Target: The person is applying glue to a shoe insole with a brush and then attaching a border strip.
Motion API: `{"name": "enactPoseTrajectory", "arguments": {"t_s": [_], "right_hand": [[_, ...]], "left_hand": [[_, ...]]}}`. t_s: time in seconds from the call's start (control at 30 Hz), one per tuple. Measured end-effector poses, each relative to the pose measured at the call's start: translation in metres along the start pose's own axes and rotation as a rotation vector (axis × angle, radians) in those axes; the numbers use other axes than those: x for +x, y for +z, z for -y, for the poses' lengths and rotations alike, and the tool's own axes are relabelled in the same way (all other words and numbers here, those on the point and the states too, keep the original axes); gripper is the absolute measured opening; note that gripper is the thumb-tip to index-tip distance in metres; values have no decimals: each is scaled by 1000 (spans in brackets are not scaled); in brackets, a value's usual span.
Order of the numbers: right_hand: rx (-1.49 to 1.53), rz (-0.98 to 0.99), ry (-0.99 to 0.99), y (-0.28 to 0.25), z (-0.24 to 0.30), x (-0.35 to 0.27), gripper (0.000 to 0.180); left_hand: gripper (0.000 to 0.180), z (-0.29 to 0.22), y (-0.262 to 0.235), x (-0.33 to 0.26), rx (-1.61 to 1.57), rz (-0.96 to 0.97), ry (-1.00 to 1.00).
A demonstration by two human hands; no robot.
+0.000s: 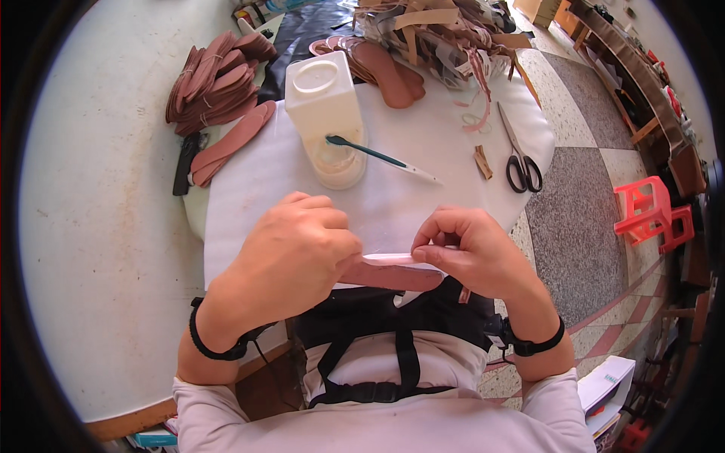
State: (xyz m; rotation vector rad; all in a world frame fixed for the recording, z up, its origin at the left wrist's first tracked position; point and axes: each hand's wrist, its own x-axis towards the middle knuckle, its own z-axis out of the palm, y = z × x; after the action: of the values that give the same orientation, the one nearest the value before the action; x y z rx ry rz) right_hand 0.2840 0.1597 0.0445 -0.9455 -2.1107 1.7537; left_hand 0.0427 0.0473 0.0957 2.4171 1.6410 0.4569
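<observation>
My left hand [291,253] and my right hand [472,249] both grip one reddish-brown shoe insole [396,276] with a white strip [393,259] along its upper edge, held close to my chest above the near edge of the table. The fingers of each hand are curled over an end of the insole. Just beyond my hands stands a white plastic glue jar [325,98] on its open lid, with a teal-handled brush [377,156] resting across it.
White sheet [423,128] covers the table. Stacks of brown insoles [215,79] lie far left, more insoles and leather strips [438,30] at the back. Black-handled scissors [519,162] lie right. A red plastic stool [649,215] stands on the tiled floor.
</observation>
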Motion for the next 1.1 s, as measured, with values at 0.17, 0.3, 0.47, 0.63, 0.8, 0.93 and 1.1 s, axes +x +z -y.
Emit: {"name": "enactPoseTrajectory", "arguments": {"t_s": [0.17, 0.3, 0.47, 0.63, 0.8, 0.93, 1.1], "right_hand": [[116, -67, -64, -1, -17, 2, 10], [245, -95, 49, 5, -17, 2, 15], [-77, -31, 26, 0, -13, 4, 22], [-232, 52, 140, -5, 23, 4, 25], [-150, 85, 118, -10, 22, 7, 23], [76, 82, 151, -10, 9, 6, 16], [198, 49, 89, -7, -9, 2, 11]], "left_hand": [[7, 6, -2, -1, -2, -21, 8], [6, 4, -2, -1, 10, -12, 1], [6, -2, -3, -1, 62, -5, 15], [5, -7, -1, -2, 109, -5, 35], [5, -6, -3, -3, 105, -10, 35], [5, -4, -4, -6, 96, -9, 24], [6, 1, 2, -10, 37, -52, 11]]}}
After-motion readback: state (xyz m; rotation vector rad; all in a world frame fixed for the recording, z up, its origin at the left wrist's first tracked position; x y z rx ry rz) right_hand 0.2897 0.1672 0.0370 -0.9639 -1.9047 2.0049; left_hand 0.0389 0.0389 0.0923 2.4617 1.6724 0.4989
